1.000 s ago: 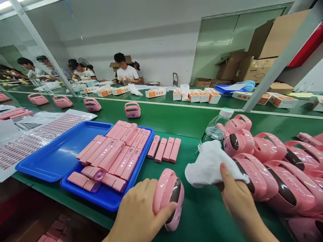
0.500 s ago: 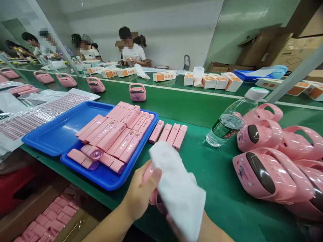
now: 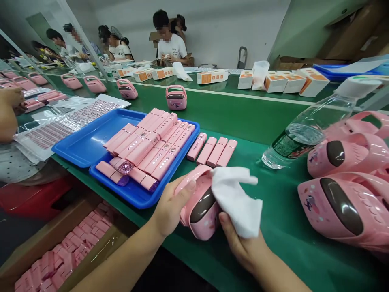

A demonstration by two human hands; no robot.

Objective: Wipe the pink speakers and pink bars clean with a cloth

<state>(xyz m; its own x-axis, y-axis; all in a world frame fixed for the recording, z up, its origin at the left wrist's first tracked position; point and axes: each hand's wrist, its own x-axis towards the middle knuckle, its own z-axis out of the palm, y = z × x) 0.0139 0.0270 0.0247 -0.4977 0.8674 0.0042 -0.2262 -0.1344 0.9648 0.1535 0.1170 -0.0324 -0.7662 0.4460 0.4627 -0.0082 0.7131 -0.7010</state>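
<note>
1. The left hand [image 3: 170,207] sits at the near edge of the bench [image 3: 243,121], its fingers [image 3: 185,187] closed around the top of a pink speaker [image 3: 200,211].
2. The speaker lies tilted in that grip, its dark oval panel facing up and right, just right of the blue tray.
3. The right hand [image 3: 240,247] comes in from the near side, holding a white cloth [image 3: 238,198] pressed against the speaker's right side. Its fingers are mostly hidden under the cloth, and the thumb is out of sight.
4. The loaded tray [image 3: 179,156] is full of pink bars [image 3: 146,150], with four more bars [image 3: 212,152] lying just right of it.
5. An empty blue tray [image 3: 82,138] sits left of it, partly beneath it.
6. To the right stand a water bottle [image 3: 310,129] and a heap of pink speakers [image 3: 343,202]. More speakers [image 3: 176,97] stand in a row on the far side of the bench.
</note>
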